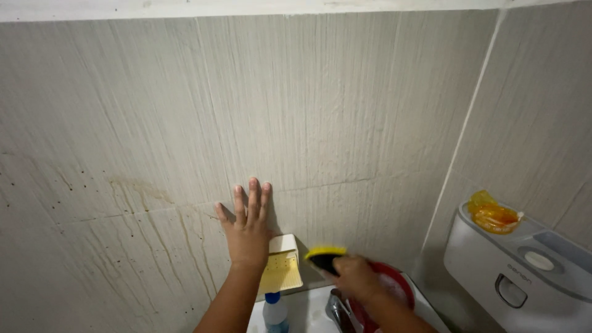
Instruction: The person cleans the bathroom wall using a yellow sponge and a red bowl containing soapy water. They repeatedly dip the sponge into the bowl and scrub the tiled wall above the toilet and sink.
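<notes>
Left hand (248, 229) lies flat and released on the stained wall (142, 203); right hand (356, 277) clenches a yellow sponge (325, 254); stains remain unscrubbed

White sink top (311, 308) with red basin (394, 280), blue-capped spray bottle (274, 310), yellow soap tray (282, 268) against the wall.
</notes>
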